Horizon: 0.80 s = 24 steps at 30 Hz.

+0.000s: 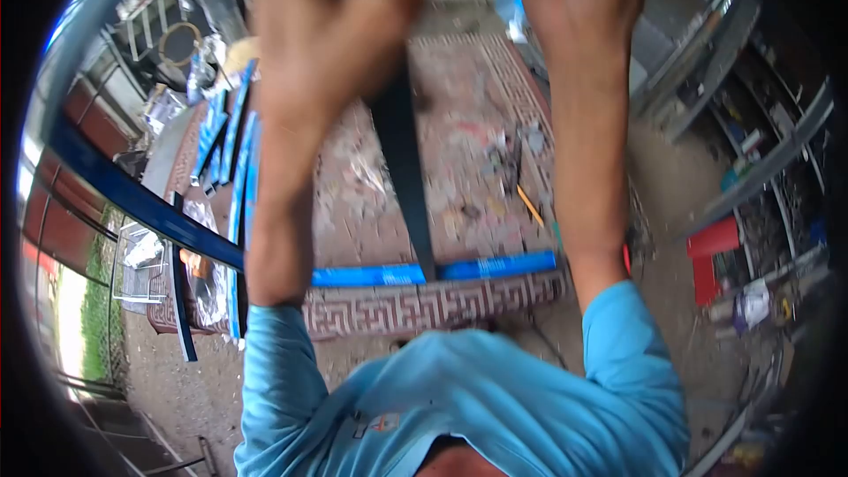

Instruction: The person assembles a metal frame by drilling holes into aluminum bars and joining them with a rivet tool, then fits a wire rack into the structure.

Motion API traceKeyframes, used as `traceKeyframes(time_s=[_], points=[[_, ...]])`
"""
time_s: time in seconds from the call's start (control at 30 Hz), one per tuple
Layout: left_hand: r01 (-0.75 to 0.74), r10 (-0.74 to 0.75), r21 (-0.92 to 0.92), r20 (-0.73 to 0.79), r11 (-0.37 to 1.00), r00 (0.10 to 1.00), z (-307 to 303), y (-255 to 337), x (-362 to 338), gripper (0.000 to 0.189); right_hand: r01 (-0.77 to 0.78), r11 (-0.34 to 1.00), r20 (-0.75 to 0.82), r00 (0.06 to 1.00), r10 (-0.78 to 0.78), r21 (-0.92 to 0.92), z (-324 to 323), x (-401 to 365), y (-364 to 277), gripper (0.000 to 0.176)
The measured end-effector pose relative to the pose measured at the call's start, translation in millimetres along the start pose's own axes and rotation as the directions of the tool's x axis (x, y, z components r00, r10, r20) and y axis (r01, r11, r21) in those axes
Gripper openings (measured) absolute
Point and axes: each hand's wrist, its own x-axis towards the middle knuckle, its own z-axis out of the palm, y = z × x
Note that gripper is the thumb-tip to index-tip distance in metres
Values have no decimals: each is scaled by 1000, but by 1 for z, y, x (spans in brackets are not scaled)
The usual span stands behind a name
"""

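The dark bar (408,177) runs from the left hand (344,26) — fisted round its top — toward the mat's (495,300) near edge; the right hand (574,0) hides its grip.

Here's the dark bar (408,177): a long, narrow, flat strip, near black with a bluish cast. It runs almost straight up the view and slants a touch to the right toward its near end. The far, upper end disappears into the closed left hand (340,18), which is blurred, so the grip is hard to read. The near, lower end comes down to the bright blue bar (495,267) lying crosswise on the patterned mat (477,115), meeting it about midway. Whether they touch, can't tell.
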Motion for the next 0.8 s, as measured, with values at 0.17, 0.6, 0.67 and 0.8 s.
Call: traceKeyframes(time_s=[0.17,0.6,0.67,0.8], points=[[773,-847,-532,179,345,501,-30,72,59,28,-40,967,168,986,-2,250,23,-24,-7,42],[696,-808,-679,263,234,528,18,36,-8,60,-247,964,58,968,243,97,14,-36,3,49],[607,-737,-789,356,92,575,1,39,-1,70,-358,926,105,923,370,-121,6,-48,-12,38],[582,-715,-808,352,93,604,6,40,-16,88,-5,587,366,778,511,-809,34,-58,-98,44]])
